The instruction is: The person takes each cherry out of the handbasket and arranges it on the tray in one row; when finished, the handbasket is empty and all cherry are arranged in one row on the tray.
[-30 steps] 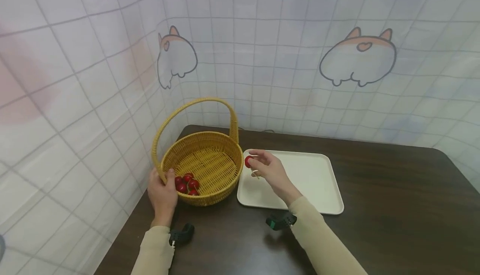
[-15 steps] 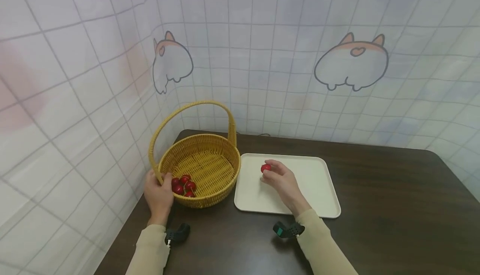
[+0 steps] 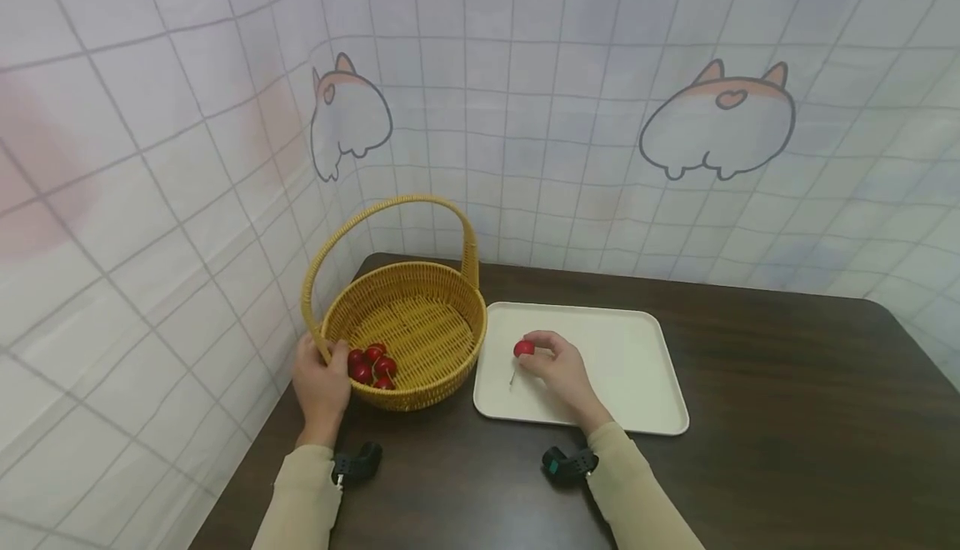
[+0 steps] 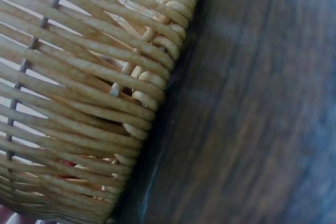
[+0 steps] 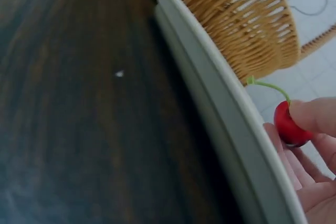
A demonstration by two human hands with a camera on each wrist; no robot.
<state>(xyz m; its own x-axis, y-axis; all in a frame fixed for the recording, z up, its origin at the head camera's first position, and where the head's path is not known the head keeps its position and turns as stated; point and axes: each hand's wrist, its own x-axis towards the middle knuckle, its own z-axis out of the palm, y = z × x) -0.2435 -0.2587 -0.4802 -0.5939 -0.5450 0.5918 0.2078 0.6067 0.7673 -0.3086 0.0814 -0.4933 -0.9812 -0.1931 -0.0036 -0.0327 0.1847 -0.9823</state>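
"Your right hand [image 3: 564, 373] pinches one cherry [image 3: 524, 348]. What's just changed?"

"Right under that hand is the tray [image 3: 622, 367]; you now have the cherry over it, farther from the basket [image 3: 408, 401] than a second ago. It looks clear of the basket, though not let go. I can't tell whether it touches the tray."

"And off to that hand's left?"

"The basket, with more cherries [image 3: 362, 374] inside; at its far side your left hand [image 3: 321, 385] grips it."
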